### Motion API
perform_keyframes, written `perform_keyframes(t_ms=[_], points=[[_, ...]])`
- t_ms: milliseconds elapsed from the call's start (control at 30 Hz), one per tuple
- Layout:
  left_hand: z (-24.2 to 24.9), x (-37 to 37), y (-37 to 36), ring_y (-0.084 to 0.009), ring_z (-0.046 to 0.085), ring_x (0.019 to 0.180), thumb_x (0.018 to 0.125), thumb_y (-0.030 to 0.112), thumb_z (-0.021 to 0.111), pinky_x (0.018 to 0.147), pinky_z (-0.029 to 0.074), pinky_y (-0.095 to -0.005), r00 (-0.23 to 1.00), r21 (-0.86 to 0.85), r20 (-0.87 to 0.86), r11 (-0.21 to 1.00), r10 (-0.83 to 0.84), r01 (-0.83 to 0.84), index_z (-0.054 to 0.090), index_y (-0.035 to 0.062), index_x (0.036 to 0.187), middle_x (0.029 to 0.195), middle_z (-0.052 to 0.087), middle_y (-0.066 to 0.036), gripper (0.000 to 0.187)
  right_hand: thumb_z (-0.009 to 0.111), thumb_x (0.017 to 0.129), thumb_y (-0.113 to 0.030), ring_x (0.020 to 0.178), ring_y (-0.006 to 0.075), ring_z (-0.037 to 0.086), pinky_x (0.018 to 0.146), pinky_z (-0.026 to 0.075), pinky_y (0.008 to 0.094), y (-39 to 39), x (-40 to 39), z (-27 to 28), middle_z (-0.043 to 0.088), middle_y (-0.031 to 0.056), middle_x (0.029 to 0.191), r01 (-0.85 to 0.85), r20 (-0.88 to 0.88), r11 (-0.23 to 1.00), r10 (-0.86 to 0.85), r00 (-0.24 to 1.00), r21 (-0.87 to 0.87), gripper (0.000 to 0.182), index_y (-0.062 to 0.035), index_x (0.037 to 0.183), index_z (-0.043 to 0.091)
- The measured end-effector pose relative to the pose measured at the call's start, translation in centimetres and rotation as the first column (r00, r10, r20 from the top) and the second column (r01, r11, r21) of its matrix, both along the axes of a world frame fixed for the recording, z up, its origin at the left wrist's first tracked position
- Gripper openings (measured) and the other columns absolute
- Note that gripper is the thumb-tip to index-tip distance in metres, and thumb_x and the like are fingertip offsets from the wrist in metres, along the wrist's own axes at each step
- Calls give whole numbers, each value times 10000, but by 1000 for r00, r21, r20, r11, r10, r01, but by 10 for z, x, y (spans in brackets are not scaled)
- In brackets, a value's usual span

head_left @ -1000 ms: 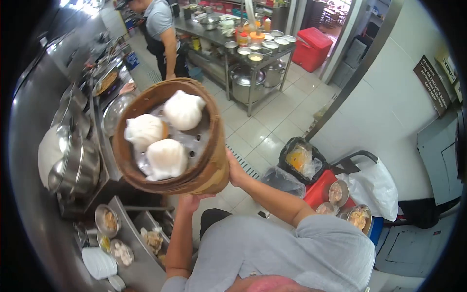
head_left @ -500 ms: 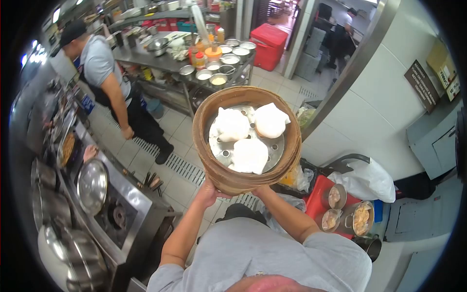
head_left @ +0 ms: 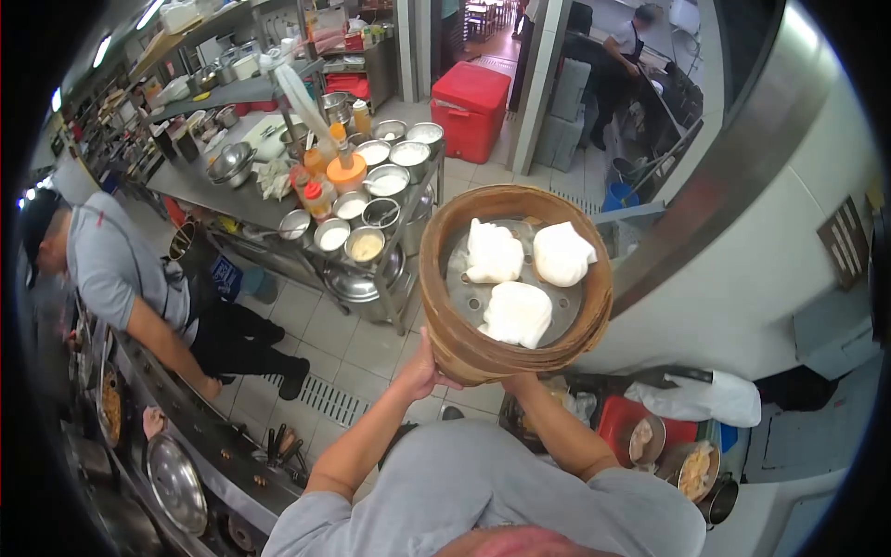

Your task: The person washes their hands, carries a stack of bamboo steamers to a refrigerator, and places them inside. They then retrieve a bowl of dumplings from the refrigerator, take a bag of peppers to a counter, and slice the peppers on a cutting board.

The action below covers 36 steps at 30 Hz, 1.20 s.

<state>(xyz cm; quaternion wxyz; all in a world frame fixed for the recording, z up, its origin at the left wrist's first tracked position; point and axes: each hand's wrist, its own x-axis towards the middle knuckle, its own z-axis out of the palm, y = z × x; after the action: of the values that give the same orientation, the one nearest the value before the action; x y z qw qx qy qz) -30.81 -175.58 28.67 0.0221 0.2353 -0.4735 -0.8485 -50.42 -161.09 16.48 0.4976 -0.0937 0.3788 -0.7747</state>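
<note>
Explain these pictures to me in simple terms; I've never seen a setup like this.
There is no machine here, just a person using two bare hands. Every picture comes from one camera worn on that person's head, looking forward and down, so their own grey shirt shows at the bottom. The wide view bends straight lines.

The left hand holds the lower side of a round bamboo steamer; the right hand is mostly hidden beneath it. Inside, three white buns sit on a metal plate with holes.

Beyond, a steel table carries bowls and squeeze bottles. A co-worker stands to the left.
</note>
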Motion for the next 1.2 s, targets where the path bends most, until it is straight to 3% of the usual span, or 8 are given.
perform_keyframes(t_ms=[133, 167, 333, 367, 400, 733, 1033, 1200], points=[[14, -91, -64, -373, 506, 1307, 895, 830, 85, 811, 600, -509, 997, 2, -15, 997, -77, 77, 160, 218, 1579, 1535, 387, -145, 921, 464, 1051, -329, 1401, 232, 404, 1158, 367, 411, -48, -66, 61, 387, 35, 1557, 96, 129, 995, -99, 987, 29, 509, -158, 1518, 355], [14, -113, -80, -371, 516, 1297, 894, 831, 88, 808, 602, -501, 996, 12, -8, 996, -84, 84, 166, 217, 1578, 1528, 398, -145, 922, 488, 1017, -422, 1230, 287, 561, 1047, 464, 457, -69, -80, 64, 573, 100, 1362, 227, 86, 969, -236, 968, 96, 458, -104, 1343, 538], [18, -227, -167, -370, 515, 1296, 868, 863, 114, 793, 605, -491, 983, 12, -49, 984, -178, 178, 179, 240, 1570, 1522, 402, -142, 941, 462, 1026, -455, 1251, 279, 545, 1054, 454, 470, -142, -182, 68, 545, 78, 1396, 305, 18, 930, -315, 949, 207, 482, -131, 1380, 508], [26, -245, -179, -331, 633, 1141, 904, 820, 295, 747, 617, -481, 997, 88, -49, 994, -65, 69, 378, 121, 1493, 1400, 540, -155, 918, 461, 1027, -457, 1254, 277, 544, 1055, 453, 469, -156, -202, 71, 544, 77, 1399, 308, -20, 930, -311, 950, 202, 489, -132, 1390, 501], [28, -268, -197, -335, 614, 1167, 887, 840, 252, 755, 614, -481, 996, 53, -44, 995, -84, 86, 357, 128, 1507, 1421, 520, -156, 950, 461, 1028, -459, 1257, 274, 544, 1056, 452, 469, -172, -223, 73, 542, 75, 1402, 316, -57, 928, -311, 949, 196, 496, -133, 1400, 495], [45, -490, -366, -344, 506, 1304, 863, 862, 112, 770, 611, -496, 974, -9, -70, 976, -216, 215, 264, 175, 1565, 1522, 415, -133, 994, 453, 1027, -494, 1298, 251, 519, 1079, 444, 460, -322, -440, 83, 526, 59, 1441, 235, 32, 961, -233, 972, -145, 547, -138, 1441, 464], [54, -658, -504, -372, 484, 1329, 848, 881, 111, 807, 594, -543, 996, 17, -91, 1000, 16, -14, 197, 229, 1581, 1558, 364, -129, 985, 453, 1028, -482, 1318, 281, 506, 1112, 415, 458, -508, -627, 137, 516, 75, 1460, 176, -98, 980, -167, 981, 96, 552, -129, 1451, 469], [67, -717, -591, -409, 502, 1303, 809, 914, 105, 829, 582, -563, 982, 5, -85, 986, 167, -167, 190, 263, 1577, 1570, 343, -137, 1010, 455, 1028, -474, 1315, 266, 512, 1107, 421, 452, -624, -710, 143, 514, 75, 1461, 23, -169, 1000, -22, 985, 3, 549, -133, 1458, 457]])
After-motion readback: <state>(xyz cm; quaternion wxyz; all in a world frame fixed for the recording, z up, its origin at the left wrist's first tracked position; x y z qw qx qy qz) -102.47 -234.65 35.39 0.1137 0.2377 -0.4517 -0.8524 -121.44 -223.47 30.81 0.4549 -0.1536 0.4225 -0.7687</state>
